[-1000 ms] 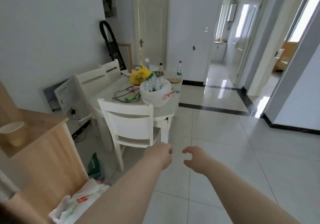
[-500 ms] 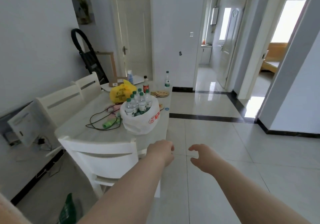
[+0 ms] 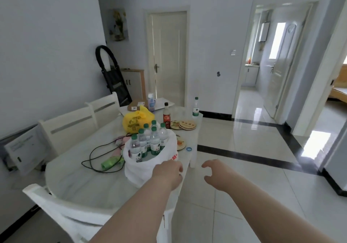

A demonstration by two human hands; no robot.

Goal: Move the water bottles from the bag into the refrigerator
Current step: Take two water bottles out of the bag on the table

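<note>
A white plastic bag (image 3: 139, 169) stands on the white table (image 3: 84, 177), with several green-capped water bottles (image 3: 150, 141) upright inside it. My left hand (image 3: 167, 173) hovers at the bag's near right side with fingers loosely curled, holding nothing; whether it touches the bag I cannot tell. My right hand (image 3: 217, 173) is stretched out over the floor to the right of the table, fingers loosely curled and empty. One more water bottle (image 3: 195, 107) stands alone at the table's far corner. No refrigerator is in view.
On the table lie a yellow bag (image 3: 135, 122), a dark sauce bottle (image 3: 166, 117), round coasters (image 3: 185, 124), a black cable (image 3: 95, 158) and a green item (image 3: 110, 163). White chairs (image 3: 75, 126) line the left and near sides. Tiled floor (image 3: 244, 148) stretches right toward open doorways.
I have come closer to the table, so the bag and bottles look larger. Both hands now reach up near the bag; the left one is beside its right edge.
</note>
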